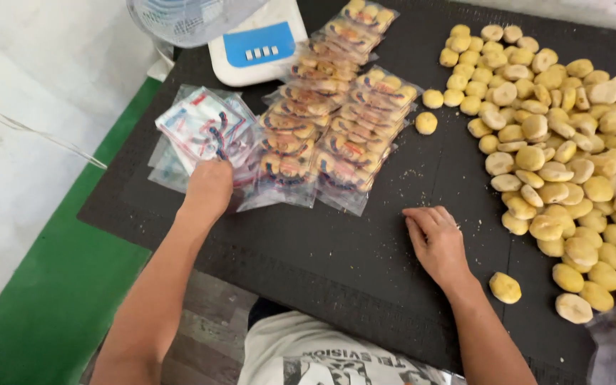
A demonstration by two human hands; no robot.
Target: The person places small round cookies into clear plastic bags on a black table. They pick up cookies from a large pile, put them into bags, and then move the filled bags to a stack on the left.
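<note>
White printed T-shirt, bare forearms

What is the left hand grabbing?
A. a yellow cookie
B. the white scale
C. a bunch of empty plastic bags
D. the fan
C: the left hand grips a bunch of empty plastic bags at the left of the black table, while the right hand rests flat on the table, apart from the heap of yellow cookies.
</note>
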